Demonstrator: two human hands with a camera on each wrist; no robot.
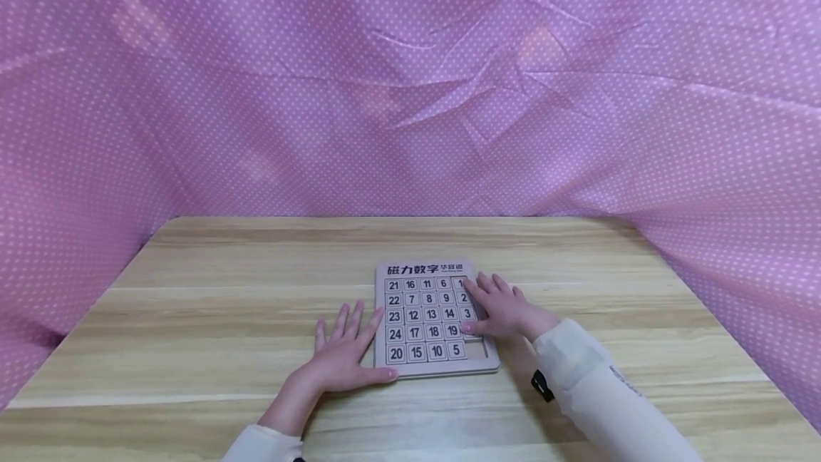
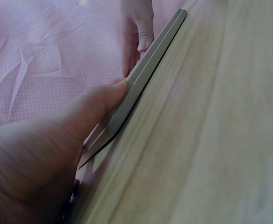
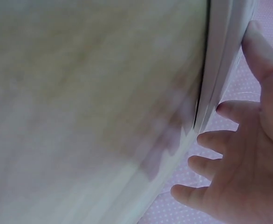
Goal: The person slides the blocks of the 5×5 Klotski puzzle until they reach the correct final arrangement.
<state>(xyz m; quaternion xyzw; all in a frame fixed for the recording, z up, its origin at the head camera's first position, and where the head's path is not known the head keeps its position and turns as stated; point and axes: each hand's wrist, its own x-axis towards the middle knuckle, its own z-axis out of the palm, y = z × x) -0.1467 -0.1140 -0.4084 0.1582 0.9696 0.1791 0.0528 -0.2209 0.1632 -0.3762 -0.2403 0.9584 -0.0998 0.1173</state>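
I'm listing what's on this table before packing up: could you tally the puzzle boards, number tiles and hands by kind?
Puzzle board: 1
Number tiles: 24, one mostly covered by the right hand
Hands: 2, that one and the left hand
Total: 27

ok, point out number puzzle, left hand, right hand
Number puzzle (image 1: 432,315), head view, centre of its tile grid.
Left hand (image 1: 341,361), head view, back of the hand.
Right hand (image 1: 505,311), head view, back of the hand.
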